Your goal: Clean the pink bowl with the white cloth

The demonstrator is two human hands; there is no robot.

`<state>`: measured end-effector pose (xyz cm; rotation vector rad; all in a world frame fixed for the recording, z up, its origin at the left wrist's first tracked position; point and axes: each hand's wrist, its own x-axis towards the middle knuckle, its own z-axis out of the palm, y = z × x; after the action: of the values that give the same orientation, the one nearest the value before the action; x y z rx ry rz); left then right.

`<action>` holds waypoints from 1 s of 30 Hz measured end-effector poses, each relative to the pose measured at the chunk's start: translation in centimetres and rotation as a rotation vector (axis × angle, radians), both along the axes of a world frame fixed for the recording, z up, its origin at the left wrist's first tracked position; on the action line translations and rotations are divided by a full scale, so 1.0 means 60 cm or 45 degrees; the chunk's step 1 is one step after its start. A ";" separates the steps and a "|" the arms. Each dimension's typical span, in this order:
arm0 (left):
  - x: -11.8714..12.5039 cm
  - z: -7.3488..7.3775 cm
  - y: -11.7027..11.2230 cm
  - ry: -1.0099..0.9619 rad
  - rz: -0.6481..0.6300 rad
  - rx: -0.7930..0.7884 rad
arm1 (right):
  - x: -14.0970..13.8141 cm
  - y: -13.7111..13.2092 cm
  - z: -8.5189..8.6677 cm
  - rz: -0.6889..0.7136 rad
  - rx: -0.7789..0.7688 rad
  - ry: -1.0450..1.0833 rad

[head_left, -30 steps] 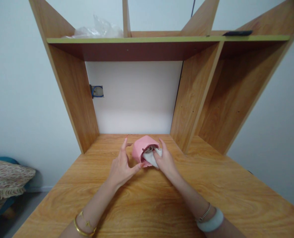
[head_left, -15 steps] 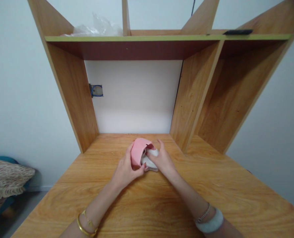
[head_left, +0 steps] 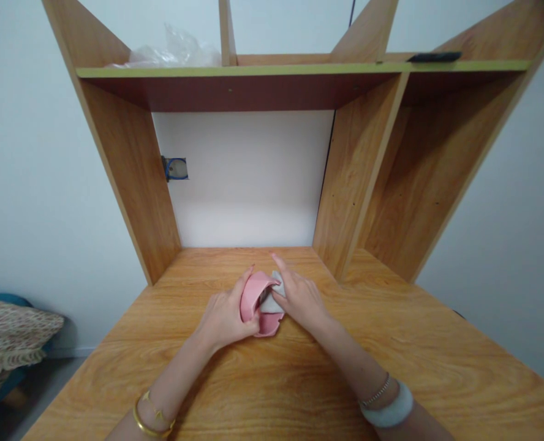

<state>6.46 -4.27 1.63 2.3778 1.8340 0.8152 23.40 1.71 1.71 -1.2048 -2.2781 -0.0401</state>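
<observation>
Low over the desk, my left hand (head_left: 226, 313) grips a pink, hollow, shell-like object (head_left: 252, 290) from its left side, thumb at the front and fingers behind. The object's opening faces right, and its lower lip juts out toward me. A pale grey-white cloth (head_left: 271, 304) is bunched in that opening. My right hand (head_left: 302, 300) pinches the cloth between thumb and fingers, index finger pointing up and away. Something dark shows inside the pink object, too small to make out.
Both hands are above a wood-grain desk (head_left: 272, 386). A shelf (head_left: 235, 72) runs across above, bearing a clear plastic bag (head_left: 175, 52) and a flat black item (head_left: 435, 57). Upright panels (head_left: 359, 165) stand at the sides. A patterned fringed cloth (head_left: 15, 331) lies at far left.
The pink object has tipped and turned, so its lower lip now shows toward me. My right hand has shifted slightly left with the cloth. The view has moved a little.
</observation>
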 end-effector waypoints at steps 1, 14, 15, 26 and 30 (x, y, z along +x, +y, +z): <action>0.000 0.000 0.000 0.009 0.007 0.014 | 0.000 0.000 -0.002 -0.003 -0.031 0.007; 0.019 -0.033 0.021 -0.544 -0.120 0.216 | -0.019 0.026 -0.047 -0.128 -0.332 0.865; 0.019 -0.036 0.024 -0.564 -0.147 0.245 | -0.021 0.028 -0.050 -0.109 -0.355 0.910; 0.010 -0.026 0.013 -0.401 -0.192 0.214 | -0.007 0.015 -0.019 -0.360 -0.170 0.354; 0.014 -0.022 0.012 -0.415 -0.199 0.156 | -0.007 0.006 -0.014 -0.211 0.006 0.290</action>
<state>7.32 -3.56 0.28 2.2508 1.4945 1.2402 23.00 2.06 0.87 -1.3221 -1.9783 0.0290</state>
